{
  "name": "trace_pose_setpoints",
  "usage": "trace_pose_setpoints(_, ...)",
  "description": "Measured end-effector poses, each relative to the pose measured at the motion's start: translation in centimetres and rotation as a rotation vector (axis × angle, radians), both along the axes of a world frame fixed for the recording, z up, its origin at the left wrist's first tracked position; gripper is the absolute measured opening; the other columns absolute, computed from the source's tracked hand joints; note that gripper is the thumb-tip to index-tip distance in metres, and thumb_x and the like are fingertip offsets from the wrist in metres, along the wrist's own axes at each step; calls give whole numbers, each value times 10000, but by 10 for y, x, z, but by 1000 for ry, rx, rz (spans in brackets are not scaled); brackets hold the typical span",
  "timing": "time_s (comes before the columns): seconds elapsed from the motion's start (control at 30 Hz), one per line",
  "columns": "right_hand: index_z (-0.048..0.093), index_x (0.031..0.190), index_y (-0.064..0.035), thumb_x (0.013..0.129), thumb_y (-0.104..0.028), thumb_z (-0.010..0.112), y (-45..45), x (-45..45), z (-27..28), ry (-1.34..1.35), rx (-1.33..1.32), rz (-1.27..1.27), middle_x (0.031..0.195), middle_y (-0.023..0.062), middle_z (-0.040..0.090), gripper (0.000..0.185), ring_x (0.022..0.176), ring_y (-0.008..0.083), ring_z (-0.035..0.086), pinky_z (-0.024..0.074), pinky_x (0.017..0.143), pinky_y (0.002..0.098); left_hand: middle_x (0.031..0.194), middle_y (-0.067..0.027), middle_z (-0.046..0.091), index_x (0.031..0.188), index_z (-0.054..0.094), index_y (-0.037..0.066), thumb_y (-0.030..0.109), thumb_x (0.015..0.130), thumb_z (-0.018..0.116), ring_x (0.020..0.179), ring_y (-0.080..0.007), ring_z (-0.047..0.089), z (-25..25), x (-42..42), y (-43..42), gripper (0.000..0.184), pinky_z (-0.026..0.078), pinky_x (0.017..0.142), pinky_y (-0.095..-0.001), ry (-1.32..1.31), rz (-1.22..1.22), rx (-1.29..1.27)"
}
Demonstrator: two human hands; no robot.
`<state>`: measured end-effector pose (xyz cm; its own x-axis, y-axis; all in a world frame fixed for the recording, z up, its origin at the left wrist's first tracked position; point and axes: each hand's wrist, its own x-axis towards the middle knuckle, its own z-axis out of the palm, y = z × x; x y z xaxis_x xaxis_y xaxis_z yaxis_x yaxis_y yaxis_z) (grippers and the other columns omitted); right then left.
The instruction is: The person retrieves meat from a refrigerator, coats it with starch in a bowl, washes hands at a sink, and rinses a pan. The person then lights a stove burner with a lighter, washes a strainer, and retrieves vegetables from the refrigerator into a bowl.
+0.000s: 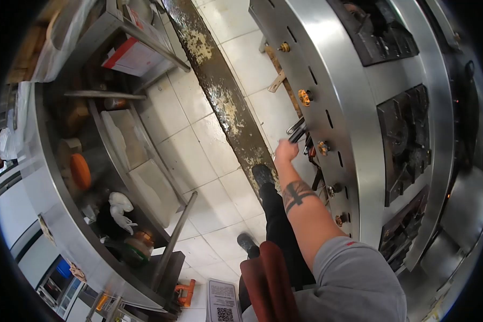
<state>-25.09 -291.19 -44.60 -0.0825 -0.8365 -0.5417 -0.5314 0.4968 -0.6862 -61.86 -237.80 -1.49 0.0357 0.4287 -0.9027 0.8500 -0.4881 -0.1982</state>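
My right hand (286, 152) reaches forward beside the front of the steel stove (327, 107), below its row of knobs. Its fingers are wrapped around a dark-handled utensil (297, 133), which has a metal loop near its far end; the exact kind cannot be made out. Close by, other handles (309, 147) hang along the stove's front, partly hidden by the hand and forearm. An orange-and-dark knob (323, 147) sits just right of the fingers. My left hand is out of view.
Burners with black grates (405, 145) top the stove. At left stands a steel counter (53, 161) with shelves holding an orange round item (80, 172), a white cloth or bag (122, 209) and trays (126, 139). A wet, dark floor channel (220, 96) crosses the white tiles (190, 153).
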Motion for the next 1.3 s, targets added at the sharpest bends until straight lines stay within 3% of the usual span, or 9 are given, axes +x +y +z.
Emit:
trace_pose_setpoints(0.2,573,720,12,683,-81,654,100,-119,34,141,34,529,609,138,594,129,562,320,609,478,557,433,1002,-124,706,1184,625,2,194,846,666,901,-240,689,-6,-6,50,391,536,770,-364,-147,-15,-111)
trace_pose_setpoints(0.23,596,741,21,676,-107,646,115,-129,71,220,-72,672,615,172,608,153,595,365,623,493,588,437,996,-121,708,1182,626,3,193,850,661,892,-236,692,-9,-8,62,384,539,761,-361,-189,-12,-140)
trace_pose_setpoints(0.27,669,881,18,723,-165,602,119,-135,124,253,106,796,875,282,680,251,899,442,671,529,811,478,990,-118,709,1180,628,3,191,855,657,883,-232,694,-12,-11,75,377,541,752,-357,-230,-3,-175)
trace_pose_setpoints(0.5,673,1021,1,720,-154,602,159,-298,316,268,89,1239,1050,268,669,346,1033,417,632,491,904,485,956,-87,716,1167,637,18,162,905,589,808,-172,701,-40,-13,146,303,540,630,-294,-352,-171,-385)
trace_pose_setpoints(0.67,673,919,-38,665,-230,736,150,-485,457,223,-78,1054,893,219,682,324,902,403,656,512,781,472,825,-79,680,1078,636,29,169,890,587,676,-184,663,-129,18,190,240,496,526,-302,-450,-731,-867)
trace_pose_setpoints(0.73,667,899,-36,653,-258,776,154,-562,485,253,-88,941,855,211,676,348,857,399,652,507,745,461,809,-74,669,1051,631,30,169,893,580,667,-186,658,-147,31,182,216,490,520,-303,-484,-764,-911)
trace_pose_setpoints(0.8,650,875,-18,654,-263,791,165,-633,501,274,-116,722,804,203,663,359,800,385,646,499,714,450,798,-65,652,1025,615,36,164,903,570,669,-183,653,-155,35,166,183,490,529,-309,-303,-325,-568)
trace_pose_setpoints(0.97,539,748,-12,727,-62,761,149,-733,479,192,-205,-10,547,68,525,229,378,185,479,334,345,355,832,-81,669,1060,604,44,162,930,563,672,-192,651,-144,-3,137,180,493,550,-315,-456,-282,-610)
trace_pose_setpoints(1.3,552,748,-15,758,-60,607,9,-832,443,-79,-91,-483,552,78,506,72,362,188,398,277,349,361,781,-83,661,993,638,28,171,904,558,648,-190,647,-63,-124,161,186,494,535,-312,-382,-386,-506)
